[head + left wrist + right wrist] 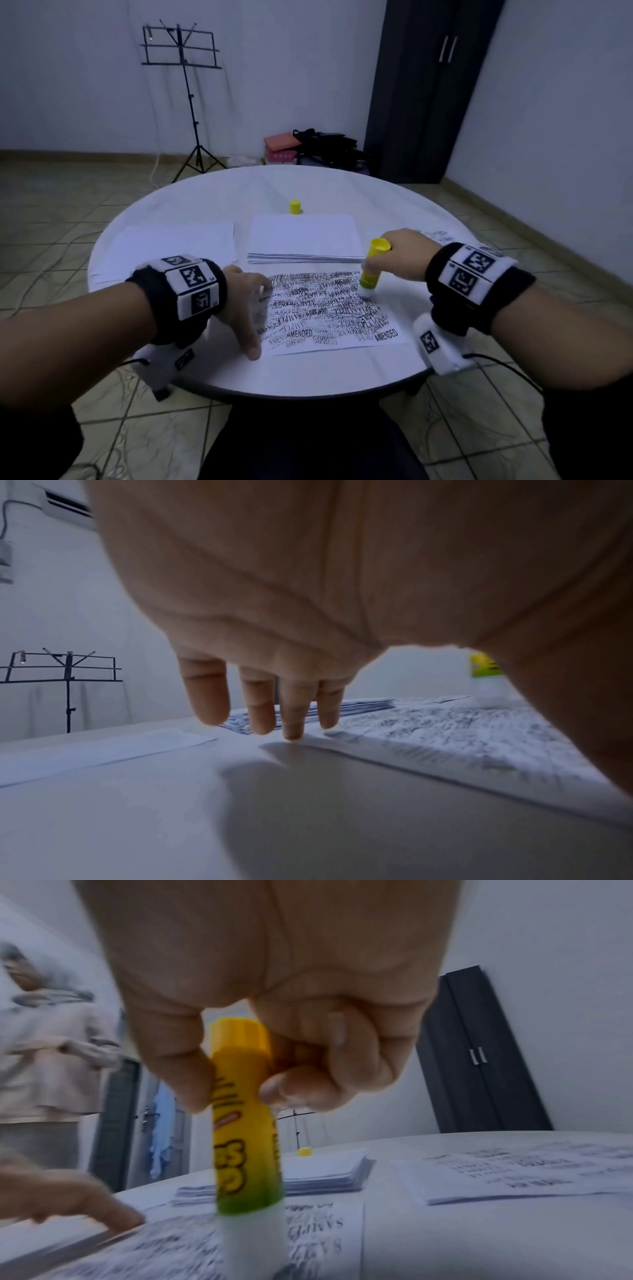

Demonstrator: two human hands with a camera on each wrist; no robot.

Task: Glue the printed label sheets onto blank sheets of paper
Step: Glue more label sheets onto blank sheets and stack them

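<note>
**Yellow glue stick upright on the printed sheet**

Yellow and green, the glue stick (371, 270) stands nearly vertical with its white tip touching the printed label sheet (329, 308) near that sheet's far right corner. The right hand (397, 255) is clenched around the stick's upper half, thumb and curled fingers (301, 1088) wrapping the barrel, wrist raised above the table (212, 373). The left hand (245, 301) is spread and relaxed, fingers straight, its fingertips (293, 733) pressing on the sheet's left edge; whether the thumb also touches the paper is hard to tell through the blur.

The printed label sheet lies flat at the near middle of the table, its near edge short of the table rim. Just beyond its far edge sits a stack of blank sheets (305, 236), with the yellow cap (295, 207) standing behind that stack. To the far left of the sheet lies a single blank sheet (171, 246); to its right, behind the right hand, lie more printed sheets (534, 1172). Bare table shows left and right of the sheet.
</note>
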